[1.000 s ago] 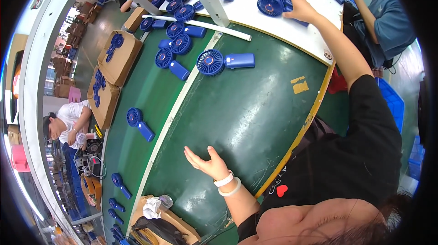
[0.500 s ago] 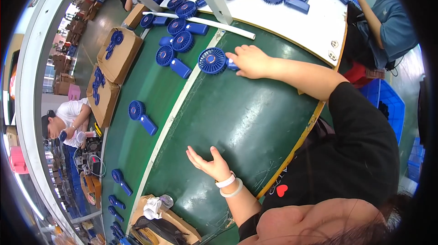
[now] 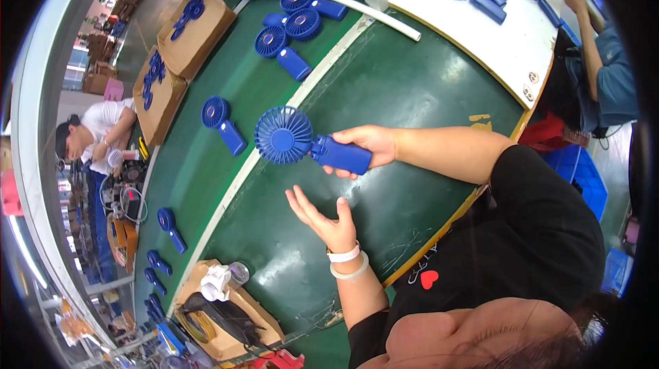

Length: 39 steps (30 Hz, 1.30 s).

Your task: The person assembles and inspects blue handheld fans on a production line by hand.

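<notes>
My right hand (image 3: 371, 144) grips a blue handheld fan (image 3: 283, 137) by its handle, held above the green worktop (image 3: 439, 94). The round grille points left, and the handle is bent at the joint below it. Fingers spread and holding nothing, my left hand (image 3: 331, 223) is just below the fan, apart from it. Past the white strip, a single blue fan (image 3: 223, 125) lies on the green conveyor belt (image 3: 199, 183), with a cluster of similar fans (image 3: 292, 36) farther up.
A white tube (image 3: 371, 8) lies near the white table (image 3: 508, 39), which bears several fans. A carton tray (image 3: 233, 328) holds a black bag and white tissue. More fans (image 3: 171, 228) lie along the belt's lower left. Co-workers sit across the belt (image 3: 106, 132) and at right (image 3: 607, 81).
My right hand has lifted the fan off the worktop and brought it down toward my left hand. My left hand stays open. The view has shifted, so the surroundings appear moved.
</notes>
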Tool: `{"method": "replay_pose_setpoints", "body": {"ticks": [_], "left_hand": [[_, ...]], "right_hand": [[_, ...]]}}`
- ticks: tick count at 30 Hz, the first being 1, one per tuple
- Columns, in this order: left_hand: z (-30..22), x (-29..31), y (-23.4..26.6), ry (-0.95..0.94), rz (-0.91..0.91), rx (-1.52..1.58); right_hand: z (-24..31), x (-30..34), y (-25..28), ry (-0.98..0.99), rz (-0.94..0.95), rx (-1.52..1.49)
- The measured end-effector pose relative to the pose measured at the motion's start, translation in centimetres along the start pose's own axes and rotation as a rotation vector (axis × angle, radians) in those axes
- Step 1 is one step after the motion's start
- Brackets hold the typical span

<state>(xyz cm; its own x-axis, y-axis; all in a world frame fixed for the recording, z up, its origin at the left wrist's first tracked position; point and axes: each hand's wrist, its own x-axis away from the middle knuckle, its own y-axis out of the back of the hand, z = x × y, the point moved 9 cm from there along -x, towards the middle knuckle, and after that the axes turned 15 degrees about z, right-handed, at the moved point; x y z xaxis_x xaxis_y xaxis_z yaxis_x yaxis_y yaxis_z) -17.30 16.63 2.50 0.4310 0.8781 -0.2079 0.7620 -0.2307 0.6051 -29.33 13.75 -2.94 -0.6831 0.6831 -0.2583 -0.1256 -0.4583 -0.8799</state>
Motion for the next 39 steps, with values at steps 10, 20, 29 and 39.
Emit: {"method": "replay_pose_setpoints", "body": {"ticks": [10,20,29,39], "left_hand": [[-0.9,-0.4,-1.4,-0.078,0.158,0.005],[1.7,0.4,-5.8,0.201,0.365,0.721],[2.2,0.4,-6.0,0.192,0.394,0.681],[0.3,0.0,-1.4,-0.035,0.036,0.522]], "right_hand": [[0.3,-0.5,-0.1,0.014,-0.002,0.072],[1.3,0.1,0.0,0.112,-0.324,0.501],[2.1,0.3,0.3,0.164,-0.291,0.610],[3.0,0.4,1.7,0.191,-0.329,0.612]]}}
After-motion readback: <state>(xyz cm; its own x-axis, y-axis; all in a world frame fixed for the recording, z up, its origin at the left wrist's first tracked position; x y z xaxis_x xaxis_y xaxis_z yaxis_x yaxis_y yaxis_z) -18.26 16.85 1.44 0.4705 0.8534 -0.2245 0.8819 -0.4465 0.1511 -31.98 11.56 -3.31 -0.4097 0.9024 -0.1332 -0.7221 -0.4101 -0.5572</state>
